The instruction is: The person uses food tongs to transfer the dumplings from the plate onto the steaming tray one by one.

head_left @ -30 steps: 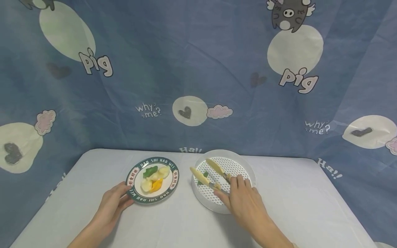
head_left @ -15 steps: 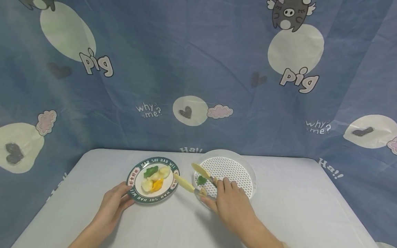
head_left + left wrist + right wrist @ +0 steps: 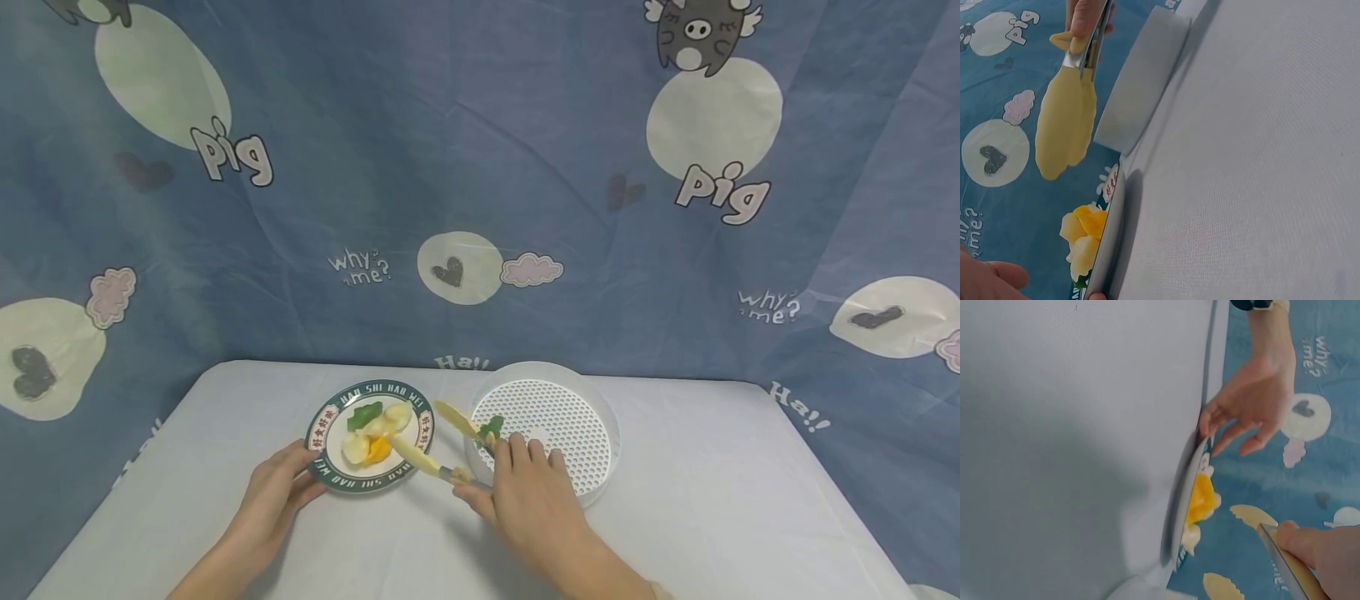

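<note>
My left hand (image 3: pixel 266 492) holds the left rim of a round plate (image 3: pixel 363 482) with a dark green lettered border. On the plate lie a green leafy piece (image 3: pixel 365 415), several pale yellow pieces (image 3: pixel 355 448) and an orange-yellow piece (image 3: pixel 378 450). In my right hand (image 3: pixel 534 504) is a pair of tongs (image 3: pixel 415 454) with pale yellow tips. The tong tips are spread, with nothing between them, over the right side of the plate in the head view. The left wrist view shows the tongs (image 3: pixel 1063 125) raised above the plate.
A white round tray (image 3: pixel 607 450) with a perforated bottom stands to the right of the plate, partly behind my right hand. A green leafy bit (image 3: pixel 492 427) lies at its left side. A blue printed cloth (image 3: pixel 480 167) hangs behind the white table (image 3: pixel 705 483).
My right hand has moved left with the tongs, from over the perforated tray to the plate's right side. The left hand and the plate have stayed in place.
</note>
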`<state>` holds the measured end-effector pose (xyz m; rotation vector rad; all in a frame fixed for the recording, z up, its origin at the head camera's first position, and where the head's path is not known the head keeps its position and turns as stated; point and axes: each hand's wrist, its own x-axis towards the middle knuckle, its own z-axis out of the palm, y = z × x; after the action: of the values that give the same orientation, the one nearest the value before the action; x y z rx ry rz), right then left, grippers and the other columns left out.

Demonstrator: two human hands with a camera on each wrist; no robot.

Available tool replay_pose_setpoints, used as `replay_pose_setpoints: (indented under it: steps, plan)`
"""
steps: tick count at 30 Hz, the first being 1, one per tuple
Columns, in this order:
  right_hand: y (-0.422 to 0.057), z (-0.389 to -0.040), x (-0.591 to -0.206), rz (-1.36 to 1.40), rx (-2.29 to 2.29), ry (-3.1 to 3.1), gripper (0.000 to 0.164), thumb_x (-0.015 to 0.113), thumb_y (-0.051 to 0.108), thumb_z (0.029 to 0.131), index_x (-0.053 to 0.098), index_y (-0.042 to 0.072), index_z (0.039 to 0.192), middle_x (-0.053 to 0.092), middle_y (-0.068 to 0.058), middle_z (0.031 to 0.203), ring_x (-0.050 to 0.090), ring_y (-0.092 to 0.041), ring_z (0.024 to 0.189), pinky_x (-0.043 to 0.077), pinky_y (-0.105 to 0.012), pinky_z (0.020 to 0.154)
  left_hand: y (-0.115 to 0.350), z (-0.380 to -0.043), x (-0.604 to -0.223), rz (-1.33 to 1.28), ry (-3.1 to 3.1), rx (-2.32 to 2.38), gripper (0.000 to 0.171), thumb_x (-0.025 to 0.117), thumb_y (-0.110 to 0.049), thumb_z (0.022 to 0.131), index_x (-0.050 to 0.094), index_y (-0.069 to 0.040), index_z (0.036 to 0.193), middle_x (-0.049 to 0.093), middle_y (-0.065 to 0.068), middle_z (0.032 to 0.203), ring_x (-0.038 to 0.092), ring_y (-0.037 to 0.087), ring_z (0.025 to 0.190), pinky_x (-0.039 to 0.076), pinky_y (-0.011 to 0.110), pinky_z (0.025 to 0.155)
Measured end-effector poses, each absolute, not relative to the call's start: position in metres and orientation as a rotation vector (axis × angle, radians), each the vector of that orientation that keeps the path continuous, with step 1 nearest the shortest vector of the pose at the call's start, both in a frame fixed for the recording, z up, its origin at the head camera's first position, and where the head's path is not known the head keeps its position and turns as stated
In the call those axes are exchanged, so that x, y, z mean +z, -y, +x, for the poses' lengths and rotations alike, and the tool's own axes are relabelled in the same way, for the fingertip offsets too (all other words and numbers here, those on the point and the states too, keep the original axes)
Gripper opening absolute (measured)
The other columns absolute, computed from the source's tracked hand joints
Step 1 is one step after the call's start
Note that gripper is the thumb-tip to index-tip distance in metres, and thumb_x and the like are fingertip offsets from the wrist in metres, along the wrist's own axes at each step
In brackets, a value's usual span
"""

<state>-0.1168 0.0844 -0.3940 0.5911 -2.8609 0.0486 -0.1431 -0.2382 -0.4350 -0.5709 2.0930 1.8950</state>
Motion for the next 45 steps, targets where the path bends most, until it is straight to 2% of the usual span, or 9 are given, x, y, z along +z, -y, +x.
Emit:
replay_pose_setpoints:
  steps: [11, 17, 26, 33, 39, 45]
  plan:
    - [-0.068, -0.115, -0.401, 0.656, 0.031, 2.885, 0.081, 0.045, 0.077, 0.103, 0.065, 0.004, 0.131, 0.064, -0.007, 0.113, 0.064, -0.025, 0.102, 0.058, -0.046, 0.086, 0.238, -0.143, -0.436, -0.549, -2.129, 1.858, 0.084, 0.04, -0.029, 0.113, -0.011, 0.009, 0.167, -0.004, 0.038, 0.176, 0.025, 0.05, 0.162, 0.058, 0.004, 0.097]
    - [-0.063, -0.115, -0.407, 0.688, -0.002, 2.831, 0.078, 0.048, 0.078, 0.101, 0.066, 0.005, 0.124, 0.061, -0.004, 0.104, 0.059, -0.022, 0.089, 0.052, -0.037, 0.075, 0.238, -0.142, -0.436, -0.539, -2.14, 1.848, 0.082, 0.039, -0.028, 0.113, -0.01, 0.01, 0.167, -0.002, 0.039, 0.175, 0.024, 0.05, 0.162, 0.058, 0.004, 0.097]
    - [-0.055, -0.12, -0.413, 0.715, -0.008, 2.888, 0.079, 0.045, 0.078, 0.102, 0.066, 0.007, 0.132, 0.06, -0.003, 0.103, 0.058, -0.02, 0.091, 0.048, -0.032, 0.074, 0.238, -0.142, -0.436, -0.52, -2.149, 1.861, 0.081, 0.039, -0.028, 0.114, -0.009, 0.012, 0.166, -0.001, 0.039, 0.175, 0.025, 0.05, 0.162, 0.056, 0.0, 0.091]
    - [-0.049, -0.124, -0.418, 0.727, -0.039, 2.876, 0.08, 0.043, 0.078, 0.103, 0.065, 0.008, 0.135, 0.069, -0.006, 0.122, 0.065, -0.024, 0.106, 0.054, -0.036, 0.082, 0.238, -0.141, -0.436, -0.528, -2.149, 1.856, 0.082, 0.04, -0.028, 0.114, -0.009, 0.01, 0.167, -0.001, 0.039, 0.175, 0.026, 0.05, 0.162, 0.057, 0.002, 0.094]
    - [-0.047, -0.127, -0.421, 0.736, -0.055, 2.85, 0.077, 0.043, 0.075, 0.104, 0.066, 0.008, 0.133, 0.067, -0.004, 0.114, 0.063, -0.021, 0.099, 0.05, -0.032, 0.075, 0.239, -0.141, -0.436, -0.525, -2.148, 1.853, 0.082, 0.039, -0.029, 0.114, -0.009, 0.01, 0.167, 0.002, 0.038, 0.175, 0.027, 0.049, 0.162, 0.057, 0.003, 0.095]
    - [-0.044, -0.129, -0.423, 0.745, -0.02, 2.883, 0.076, 0.043, 0.073, 0.105, 0.064, 0.007, 0.136, 0.067, -0.006, 0.116, 0.066, -0.025, 0.107, 0.06, -0.039, 0.086, 0.239, -0.142, -0.437, -0.539, -2.133, 1.869, 0.082, 0.04, -0.028, 0.113, -0.009, 0.009, 0.168, 0.002, 0.038, 0.175, 0.026, 0.049, 0.162, 0.058, 0.004, 0.096]
